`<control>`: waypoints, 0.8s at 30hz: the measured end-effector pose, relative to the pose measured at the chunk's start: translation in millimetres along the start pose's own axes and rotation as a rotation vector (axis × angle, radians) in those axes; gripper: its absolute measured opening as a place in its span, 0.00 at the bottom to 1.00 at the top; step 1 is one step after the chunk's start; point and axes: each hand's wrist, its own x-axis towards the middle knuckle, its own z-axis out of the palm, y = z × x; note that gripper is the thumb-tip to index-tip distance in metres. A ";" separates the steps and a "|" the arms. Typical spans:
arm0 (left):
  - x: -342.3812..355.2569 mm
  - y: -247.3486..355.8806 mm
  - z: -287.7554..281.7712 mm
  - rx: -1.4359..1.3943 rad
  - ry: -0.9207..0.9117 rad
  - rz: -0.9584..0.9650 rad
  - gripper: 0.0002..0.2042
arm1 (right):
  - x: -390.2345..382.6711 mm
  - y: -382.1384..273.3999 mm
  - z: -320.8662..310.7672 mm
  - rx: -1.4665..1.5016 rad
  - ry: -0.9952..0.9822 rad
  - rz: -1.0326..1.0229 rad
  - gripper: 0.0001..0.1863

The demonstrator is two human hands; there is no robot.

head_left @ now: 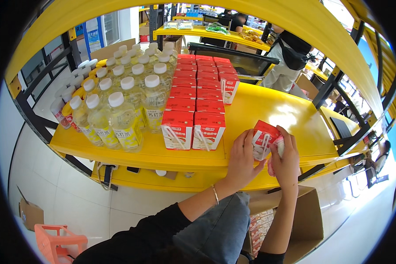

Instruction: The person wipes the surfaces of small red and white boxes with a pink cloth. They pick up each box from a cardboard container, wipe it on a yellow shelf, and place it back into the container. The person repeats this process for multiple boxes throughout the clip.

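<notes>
A red-and-white drink carton (263,134) with a straw on its side is held upright, slightly tilted, between both hands over the yellow shelf (246,105). My left hand (240,160) is closed on the carton's left side. My right hand (284,158) grips the right side, along with a crumpled pink-and-white thing (272,168), perhaps a cloth. Left of them stand rows of similar red cartons (193,119), beside several clear bottles (124,121) with white caps and yellow labels.
An open cardboard box (308,220) holding packages sits below the shelf, near my legs. A pink stool (59,244) and another box (31,215) are at lower left. A person (279,75) in dark top and light trousers stands behind the shelf, among other yellow racks (207,31).
</notes>
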 end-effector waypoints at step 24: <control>55.6 22.9 -49.5 0.454 -0.246 0.322 0.25 | 7.9 23.0 44.2 0.201 -0.126 0.050 0.25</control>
